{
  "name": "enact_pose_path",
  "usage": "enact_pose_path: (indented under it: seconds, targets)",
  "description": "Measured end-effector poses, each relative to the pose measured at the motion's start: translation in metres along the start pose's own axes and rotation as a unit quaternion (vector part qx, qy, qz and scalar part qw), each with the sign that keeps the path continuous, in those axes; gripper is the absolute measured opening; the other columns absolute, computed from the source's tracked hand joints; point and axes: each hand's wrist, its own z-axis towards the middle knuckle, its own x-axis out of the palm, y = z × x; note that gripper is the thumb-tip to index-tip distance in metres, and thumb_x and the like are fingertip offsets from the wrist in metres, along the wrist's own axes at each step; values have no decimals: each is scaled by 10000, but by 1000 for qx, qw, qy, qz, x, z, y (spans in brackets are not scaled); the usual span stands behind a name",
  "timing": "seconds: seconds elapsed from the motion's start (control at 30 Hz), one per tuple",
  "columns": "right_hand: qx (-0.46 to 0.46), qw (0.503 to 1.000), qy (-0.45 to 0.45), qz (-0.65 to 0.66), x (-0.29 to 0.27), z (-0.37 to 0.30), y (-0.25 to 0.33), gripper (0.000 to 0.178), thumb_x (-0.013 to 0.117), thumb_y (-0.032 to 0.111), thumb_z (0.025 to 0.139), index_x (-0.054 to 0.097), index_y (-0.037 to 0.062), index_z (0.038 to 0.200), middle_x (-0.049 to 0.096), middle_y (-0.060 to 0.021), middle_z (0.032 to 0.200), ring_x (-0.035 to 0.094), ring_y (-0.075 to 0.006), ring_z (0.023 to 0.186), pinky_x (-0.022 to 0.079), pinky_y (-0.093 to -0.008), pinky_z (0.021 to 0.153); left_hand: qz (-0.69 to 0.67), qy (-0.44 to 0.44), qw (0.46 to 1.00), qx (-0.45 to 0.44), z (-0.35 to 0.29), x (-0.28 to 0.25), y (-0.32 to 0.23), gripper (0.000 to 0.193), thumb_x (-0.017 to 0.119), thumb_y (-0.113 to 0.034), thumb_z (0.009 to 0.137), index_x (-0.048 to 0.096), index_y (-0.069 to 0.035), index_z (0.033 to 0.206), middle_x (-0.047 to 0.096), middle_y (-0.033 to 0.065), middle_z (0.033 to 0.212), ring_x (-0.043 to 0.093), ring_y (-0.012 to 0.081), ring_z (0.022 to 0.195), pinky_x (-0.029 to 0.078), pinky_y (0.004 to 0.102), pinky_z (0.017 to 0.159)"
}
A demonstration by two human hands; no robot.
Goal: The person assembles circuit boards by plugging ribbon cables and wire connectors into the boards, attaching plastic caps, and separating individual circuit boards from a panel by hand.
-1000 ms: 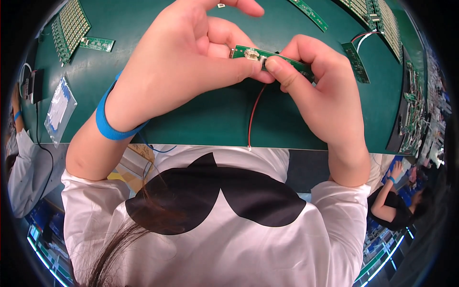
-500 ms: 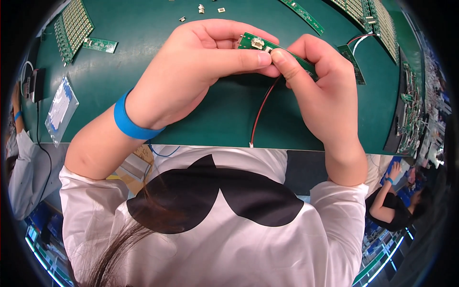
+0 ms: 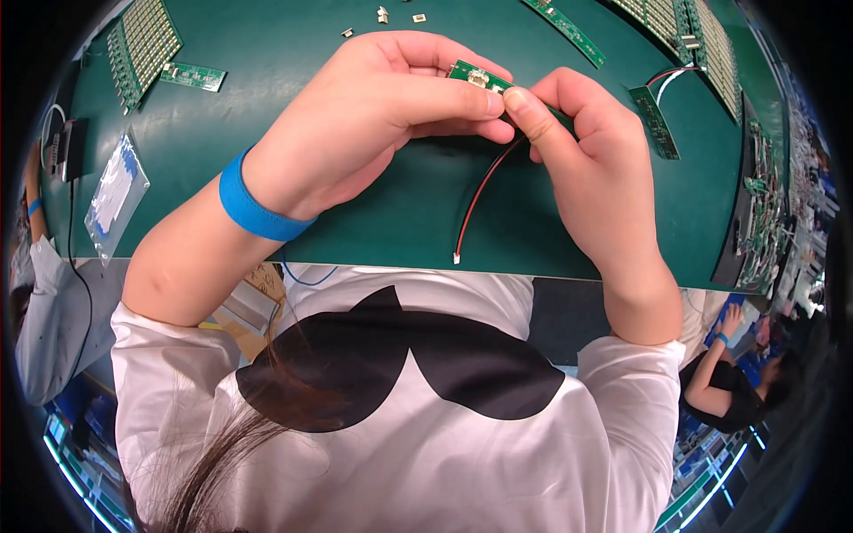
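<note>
A narrow green circuit board (image 3: pixel 478 75) with white connectors is held between my two hands above the bench. My left hand (image 3: pixel 400 93) grips its left end, thumb on the near side and fingers behind. My right hand (image 3: pixel 591 133) pinches it farther right, and both thumb tips almost meet at a small white connector. From below the right fingers hangs a red and black cable (image 3: pixel 475 200) with a white plug at its free end; its upper end is hidden by the fingers. A blue band (image 3: pixel 253 200) circles my left wrist.
Small white connectors (image 3: pixel 383 15) lie at the far side of the green bench (image 3: pixel 382 231). Panels of boards (image 3: pixel 147 44) stand far left and far right. Single boards (image 3: pixel 656 120), a plastic bag (image 3: pixel 117 195) and a black tray of wired boards (image 3: pixel 760 213) lie around. Other people sit at both sides.
My hands have shifted slightly with the board, which now shows less of its right part. The hanging cable's plug has swung a little to the left.
</note>
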Motion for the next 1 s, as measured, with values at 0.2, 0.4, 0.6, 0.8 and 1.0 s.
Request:
enact_pose_path:
  seconds: [0.2,0.4,0.6,0.8,1.0]
  targets:
    - [8,1000,5,13,1,-1,-2,197,566,167,879,563,4,768,483,27,609,421,-40,564,334,-183,501,1,-6,1000,-5,0,0,-1,224,608,-64,814,585,29,1016,636,107,921,641,181,819,492,277,803]
    - [-6,1000,-5,14,0,-1,0,179,572,132,853,539,-25,773,532,-139,614,511,-254,538,402,-331,499,-1,-17,1000,-9,1,-1,1,199,602,-51,807,596,32,988,639,111,894,644,187,808,495,276,794]
    - [-56,998,-19,-18,3,-1,-5,133,568,90,837,533,-26,782,554,-153,664,543,-285,585,420,-351,525,8,-35,999,-5,1,1,2,180,599,-48,802,601,33,963,640,112,877,644,189,797,496,278,789]
    - [-96,995,-20,-27,3,-1,-5,105,590,69,806,539,-20,785,558,-153,672,550,-293,585,430,-345,514,12,-55,998,-8,0,3,1,172,604,-46,796,602,33,949,638,113,868,641,185,789,497,279,783]
    - [-56,998,9,18,-5,-3,3,90,567,66,834,554,-18,802,555,-66,689,506,-156,608,398,-252,538,76,-18,995,64,-3,7,1,244,584,18,801,539,50,1039,617,126,909,640,184,813,502,244,751]
